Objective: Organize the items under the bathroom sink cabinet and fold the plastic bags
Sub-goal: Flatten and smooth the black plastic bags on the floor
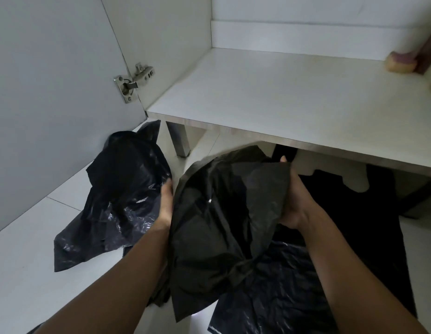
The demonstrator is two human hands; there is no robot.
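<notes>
I hold a crumpled black plastic bag [224,227] up in front of me over the floor. My left hand [166,201] grips its left edge, with the fingers mostly hidden behind the plastic. My right hand [294,201] grips its upper right edge, thumb tip showing above the bag. A second, glossy black bag [123,191] lies bunched on the floor tiles to the left. More black bags [354,225] lie flat on the floor at the right, partly under the cabinet. The white cabinet floor [282,97] stands just beyond the bags.
The cabinet door [53,92] stands open on the left, with a metal hinge [132,81]. A metal cabinet leg [179,141] stands on the tiles. A yellow sponge [232,65] and a dark object [426,54] sit at the cabinet's far right.
</notes>
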